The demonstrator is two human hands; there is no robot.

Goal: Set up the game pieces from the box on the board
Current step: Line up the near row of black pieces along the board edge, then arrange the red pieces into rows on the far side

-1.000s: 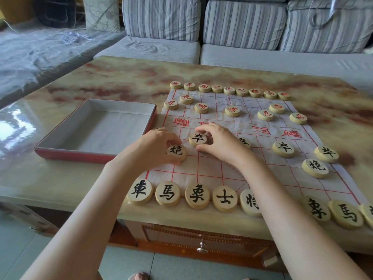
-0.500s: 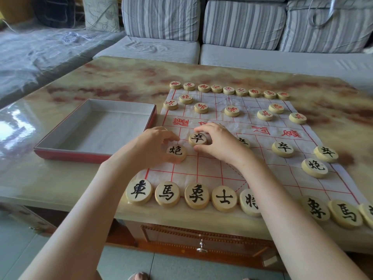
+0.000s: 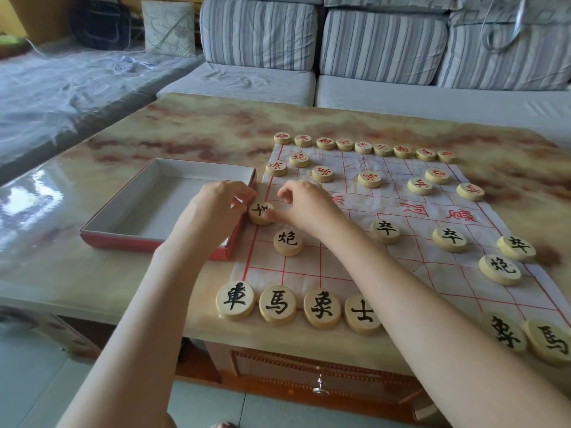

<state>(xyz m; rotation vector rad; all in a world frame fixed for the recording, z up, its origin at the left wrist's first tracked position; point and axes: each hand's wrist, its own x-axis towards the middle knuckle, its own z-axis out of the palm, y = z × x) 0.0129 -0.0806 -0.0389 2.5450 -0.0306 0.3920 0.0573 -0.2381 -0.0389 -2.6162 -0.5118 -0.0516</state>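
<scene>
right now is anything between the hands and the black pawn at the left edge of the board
Nothing visible. The left hand and right hand are both on the pawn. The box corner sits close on its left; the cannon piece lies nearer, apart.

Centre-right of frame, on the worktop [image 3: 185,125]: board [image 3: 386,199]. Just left of it: box [image 3: 154,211]. Along the board's upper edge: far row of pieces [image 3: 364,147]; just below, a staggered line [image 3: 369,179] of seven more. Along the lower edge: near row [image 3: 278,304], partly hidden under the right forearm. At the board's left edge: edge piece [image 3: 260,213], touched by left hand [image 3: 216,208] and right hand [image 3: 309,205]; lone piece [image 3: 288,241] just below. Across the top, behind the worktop: sofa [image 3: 383,41].
</scene>
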